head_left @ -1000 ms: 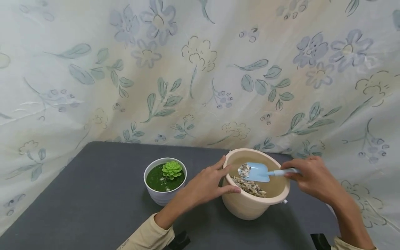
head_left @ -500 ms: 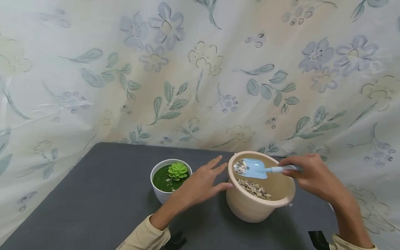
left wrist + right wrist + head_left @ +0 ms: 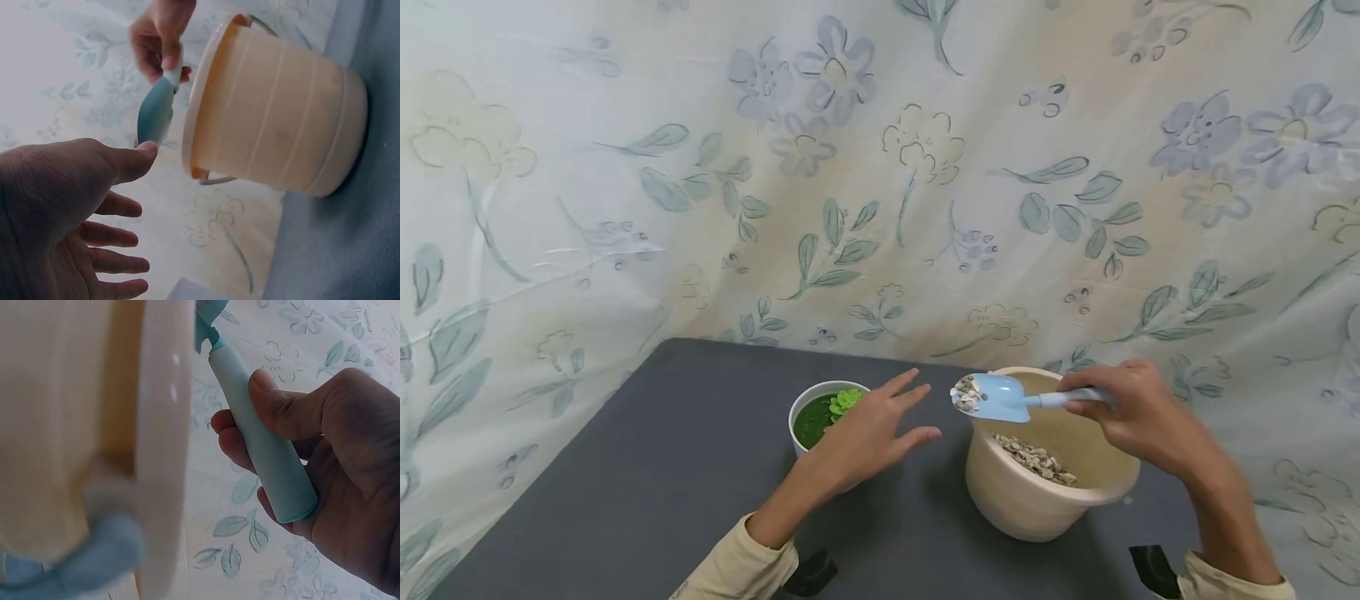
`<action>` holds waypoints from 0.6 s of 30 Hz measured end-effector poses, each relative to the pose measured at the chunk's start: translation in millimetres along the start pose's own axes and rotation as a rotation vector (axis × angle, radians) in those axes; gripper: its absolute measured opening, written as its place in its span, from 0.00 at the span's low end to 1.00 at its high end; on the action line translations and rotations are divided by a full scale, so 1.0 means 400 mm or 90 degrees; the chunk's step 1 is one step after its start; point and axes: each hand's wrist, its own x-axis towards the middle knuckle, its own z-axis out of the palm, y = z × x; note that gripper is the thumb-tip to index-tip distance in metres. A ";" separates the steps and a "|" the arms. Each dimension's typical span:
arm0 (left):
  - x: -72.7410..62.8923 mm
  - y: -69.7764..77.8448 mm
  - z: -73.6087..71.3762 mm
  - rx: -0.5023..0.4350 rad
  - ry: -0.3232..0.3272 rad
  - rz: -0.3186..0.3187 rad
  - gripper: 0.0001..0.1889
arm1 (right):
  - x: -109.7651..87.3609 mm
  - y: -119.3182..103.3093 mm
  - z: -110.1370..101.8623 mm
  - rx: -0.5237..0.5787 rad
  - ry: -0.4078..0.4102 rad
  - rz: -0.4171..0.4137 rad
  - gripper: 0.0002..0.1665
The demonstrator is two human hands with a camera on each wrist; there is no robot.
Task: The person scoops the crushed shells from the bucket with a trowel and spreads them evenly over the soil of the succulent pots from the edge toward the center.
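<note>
My right hand (image 3: 1138, 412) grips the pale handle of a light blue hand trowel (image 3: 1000, 397), seen close up in the right wrist view. Small pebbles (image 3: 967, 393) lie heaped at the trowel's tip. The blade sits above the left rim of a cream bucket (image 3: 1030, 492), its tip out past that rim. More pebbles (image 3: 1037, 461) cover part of the bucket's bottom. Holding nothing, my left hand (image 3: 868, 437) hovers left of the bucket with fingers spread. It partly hides a white pot (image 3: 797, 417) with green filling and a bright green succulent (image 3: 846, 402).
Everything stands on a dark grey table (image 3: 700, 467). A floral curtain (image 3: 850, 167) hangs behind it. The bucket has a carrying handle (image 3: 219, 180), visible at its rim in the left wrist view.
My left hand has let go of the bucket's rim and moved left toward the pot. The loaded trowel has shifted left from inside the bucket to over its rim.
</note>
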 end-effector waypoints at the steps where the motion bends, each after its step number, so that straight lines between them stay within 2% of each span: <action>1: -0.002 -0.002 -0.002 -0.001 0.000 -0.002 0.34 | 0.003 -0.003 0.004 0.004 0.001 -0.001 0.19; 11: -0.033 -0.019 -0.030 -0.013 0.012 -0.020 0.34 | 0.033 -0.035 0.026 0.014 -0.027 0.021 0.17; 18: -0.055 -0.033 -0.047 -0.016 0.014 -0.031 0.34 | 0.052 -0.053 0.046 0.042 -0.013 -0.002 0.18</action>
